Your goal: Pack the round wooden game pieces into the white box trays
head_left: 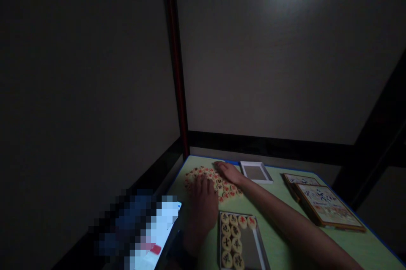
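Note:
A loose pile of round Chinese chess pieces (230, 189), marked in red and black, lies on the green table (279, 202). My left hand (204, 198) rests palm down on the near left of the pile, its fingers stretched out. At the far side of the pile, my right hand (229, 172) reaches across with its fingers extended, and its fingertips are dim. Nearer to me sits an open box tray (260, 246). Black pieces stand in two columns on its left side, and two red pieces are in the top row. The tray's right part shows its bare bottom.
An empty white box part (255, 172) lies at the table's far edge. Two Chinese chess boxes (330, 204) overlap on the right. A lit screen (155, 236), partly pixelated, is at the lower left. Walls (269, 58) close off the back and left.

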`<state>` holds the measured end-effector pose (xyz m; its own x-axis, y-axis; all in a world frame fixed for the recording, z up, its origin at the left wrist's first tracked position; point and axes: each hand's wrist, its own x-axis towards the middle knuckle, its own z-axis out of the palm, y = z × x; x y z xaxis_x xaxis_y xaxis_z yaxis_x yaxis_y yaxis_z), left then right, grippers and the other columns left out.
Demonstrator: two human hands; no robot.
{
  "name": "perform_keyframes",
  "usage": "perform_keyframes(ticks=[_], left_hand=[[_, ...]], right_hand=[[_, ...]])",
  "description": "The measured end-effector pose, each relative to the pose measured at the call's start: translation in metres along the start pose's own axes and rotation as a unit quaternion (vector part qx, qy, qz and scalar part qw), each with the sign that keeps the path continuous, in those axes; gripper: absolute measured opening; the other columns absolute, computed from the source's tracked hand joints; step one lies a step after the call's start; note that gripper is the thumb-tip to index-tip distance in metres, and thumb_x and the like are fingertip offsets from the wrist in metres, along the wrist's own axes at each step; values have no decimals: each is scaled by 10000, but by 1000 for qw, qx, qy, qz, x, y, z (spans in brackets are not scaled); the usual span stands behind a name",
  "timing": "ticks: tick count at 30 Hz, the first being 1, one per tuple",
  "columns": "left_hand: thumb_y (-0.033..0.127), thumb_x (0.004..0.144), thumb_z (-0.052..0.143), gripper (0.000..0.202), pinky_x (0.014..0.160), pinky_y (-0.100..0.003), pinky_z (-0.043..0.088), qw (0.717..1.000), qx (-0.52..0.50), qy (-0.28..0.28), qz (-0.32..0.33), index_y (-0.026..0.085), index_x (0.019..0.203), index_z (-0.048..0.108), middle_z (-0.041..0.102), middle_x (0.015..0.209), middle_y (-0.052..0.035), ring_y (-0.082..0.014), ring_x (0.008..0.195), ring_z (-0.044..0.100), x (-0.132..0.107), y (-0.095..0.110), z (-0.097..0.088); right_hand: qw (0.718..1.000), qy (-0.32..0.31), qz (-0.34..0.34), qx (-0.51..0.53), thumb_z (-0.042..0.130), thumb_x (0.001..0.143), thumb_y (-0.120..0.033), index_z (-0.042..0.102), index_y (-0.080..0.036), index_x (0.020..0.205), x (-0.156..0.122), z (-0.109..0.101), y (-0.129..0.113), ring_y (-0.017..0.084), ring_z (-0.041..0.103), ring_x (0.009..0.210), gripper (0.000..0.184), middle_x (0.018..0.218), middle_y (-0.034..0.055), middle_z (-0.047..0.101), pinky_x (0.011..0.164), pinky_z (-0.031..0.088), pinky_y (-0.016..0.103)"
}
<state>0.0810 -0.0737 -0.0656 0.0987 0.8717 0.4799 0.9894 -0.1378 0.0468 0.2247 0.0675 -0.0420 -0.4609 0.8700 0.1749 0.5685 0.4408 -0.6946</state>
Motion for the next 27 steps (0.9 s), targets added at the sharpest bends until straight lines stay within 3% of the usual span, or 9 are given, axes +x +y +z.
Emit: perform_keyframes(ticks=[3,7,13,19,24,27], left_hand=[[359,974,440,460,1170,-611,274,999,-9,32,-35,181,1372,589,510,1487,-126,-363,1415,388,-3,2,4],[433,967,452,493,1171,-619,263,998,-41,38,-43,203,1382,585,537,1466,-114,-363,1409,393,2,-2,14],[436,992,379,542,1180,-646,219,997,-57,-13,-50,169,1442,519,478,1507,-144,-381,1442,338,6,-3,17],[479,991,364,581,1190,-653,193,996,-62,-33,-53,170,1469,479,429,1545,-134,-378,1465,294,5,0,17],[511,998,323,595,1191,-637,210,992,-81,-51,-77,162,1436,524,460,1524,-131,-365,1451,328,4,1,19],[498,1004,316,592,1198,-628,203,993,-85,-39,-70,145,1425,536,485,1503,-143,-356,1441,350,3,2,19]], right_hand=[[1000,-21,-2,-4,290,973,-365,631,-164,1338,10,6,-5,246,503,1352,539,1440,85,575,1164,329,401],[999,-50,-16,-13,299,970,-391,640,-146,1330,4,13,-11,248,524,1334,552,1416,103,593,1157,342,397],[996,-68,-30,-41,258,980,-348,606,-139,1367,11,9,-17,240,526,1333,560,1430,103,579,1156,347,408],[992,-102,-44,-64,321,971,-314,591,-159,1385,47,31,-36,237,521,1340,518,1446,83,563,1147,370,394],[985,-127,-86,-84,334,972,-279,652,-172,1312,56,40,-48,241,565,1293,477,1399,87,610,1114,409,391],[979,-140,-118,-85,333,974,-250,652,-168,1305,60,43,-54,223,517,1341,468,1421,76,594,1139,379,377]])
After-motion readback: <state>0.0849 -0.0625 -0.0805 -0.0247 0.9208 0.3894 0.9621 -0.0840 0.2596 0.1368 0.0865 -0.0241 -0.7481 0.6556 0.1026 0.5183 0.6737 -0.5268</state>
